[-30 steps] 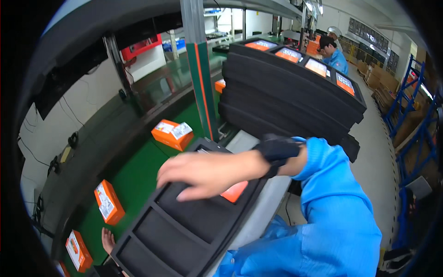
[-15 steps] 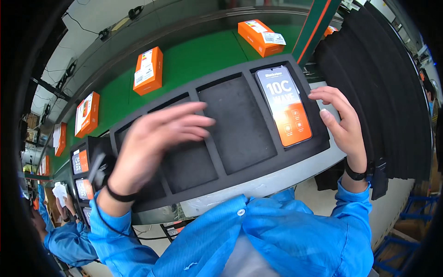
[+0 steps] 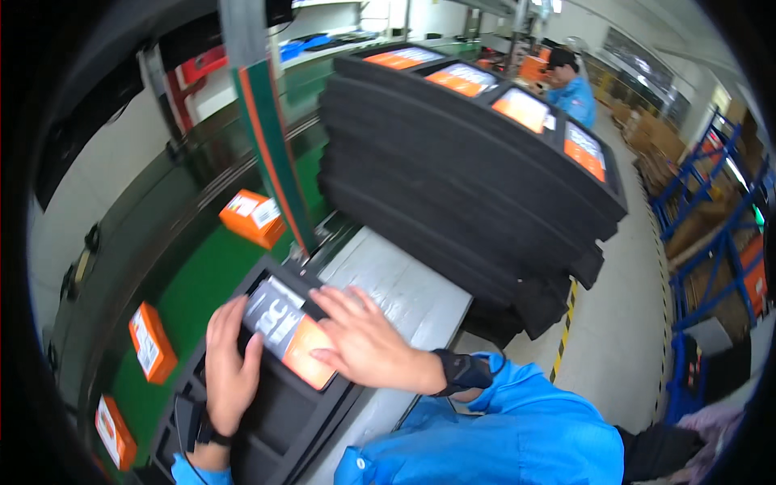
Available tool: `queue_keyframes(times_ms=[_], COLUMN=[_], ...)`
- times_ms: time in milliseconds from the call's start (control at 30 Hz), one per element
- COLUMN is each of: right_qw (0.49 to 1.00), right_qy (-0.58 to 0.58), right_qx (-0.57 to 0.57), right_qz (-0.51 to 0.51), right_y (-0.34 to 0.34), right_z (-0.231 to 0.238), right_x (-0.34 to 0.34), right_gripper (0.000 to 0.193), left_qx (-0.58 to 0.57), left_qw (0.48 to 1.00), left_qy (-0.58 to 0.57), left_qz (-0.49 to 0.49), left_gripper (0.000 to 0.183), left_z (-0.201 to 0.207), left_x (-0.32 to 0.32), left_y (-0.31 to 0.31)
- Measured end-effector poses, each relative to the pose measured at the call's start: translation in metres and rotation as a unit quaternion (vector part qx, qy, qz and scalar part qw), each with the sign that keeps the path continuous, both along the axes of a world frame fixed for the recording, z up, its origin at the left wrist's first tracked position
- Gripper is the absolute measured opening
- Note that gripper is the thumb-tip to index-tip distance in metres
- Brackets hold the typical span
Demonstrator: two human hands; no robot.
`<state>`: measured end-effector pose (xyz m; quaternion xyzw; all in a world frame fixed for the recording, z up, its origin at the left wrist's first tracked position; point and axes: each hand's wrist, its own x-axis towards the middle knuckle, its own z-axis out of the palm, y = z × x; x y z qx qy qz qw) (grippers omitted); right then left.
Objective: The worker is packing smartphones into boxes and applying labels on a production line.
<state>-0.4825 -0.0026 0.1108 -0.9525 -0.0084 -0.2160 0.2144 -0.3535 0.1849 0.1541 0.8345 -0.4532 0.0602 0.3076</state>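
A smartphone [image 3: 284, 333], its face grey at the top and orange at the bottom, lies in the end compartment of a black foam tray [image 3: 301, 404]. My left hand [image 3: 229, 361] is at its left edge, fingers stretched together and thumb apart. Over the right edge of the phone and the tray rim, my right hand [image 3: 364, 335] is spread, its thumb on the orange part. Neither hand is wrapped around the phone. Part of the compartment beside the phone is hidden by my left hand.
A tall stack of black foam trays [image 3: 453, 178], with several phones in the top one, stands beyond a grey metal surface [image 3: 404, 267]. Orange boxes [image 3: 152, 343] sit on the green belt [image 3: 190, 283]. A green post [image 3: 271, 153] rises beside it. A co-worker [image 3: 572, 89] is farther back.
My view has swung to the right, bringing the tray stack and aisle into sight. My left hand has moved across the tray to the phone, and my right hand now lies over its edge.
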Motion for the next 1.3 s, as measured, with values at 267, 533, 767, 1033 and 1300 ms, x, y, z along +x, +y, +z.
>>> queue_keyframes(times_ms=[267,533,767,1033,1300], right_qw=[0.949,0.799,0.730,0.702,0.964], right_qy=[0.029,0.133,0.086,0.101,0.017], right_qx=[0.312,0.570,0.636,0.625,-0.152], right_qz=[0.036,0.135,0.235,0.327,0.215], right_y=[0.001,-0.013,0.016,0.049,0.000], right_z=[0.009,-0.005,0.021,0.015,0.028], right_x=[-0.015,0.007,0.014,0.057,0.069], right_gripper=[0.034,0.037,0.045,0.047,0.052], left_qx=[-0.146,-0.276,-0.353,-0.459,-0.423], left_qw=[0.984,0.935,0.711,0.720,0.802], left_qy=[0.106,0.221,0.606,0.520,0.412], left_qz=[-0.005,-0.025,-0.049,0.024,0.087], left_gripper=[0.036,0.035,0.047,0.037,0.038], left_z=[0.001,0.003,0.003,0.004,0.023], left_x=[0.005,-0.002,-0.029,-0.017,0.046], left_y=[0.000,0.016,0.041,0.053,0.193])
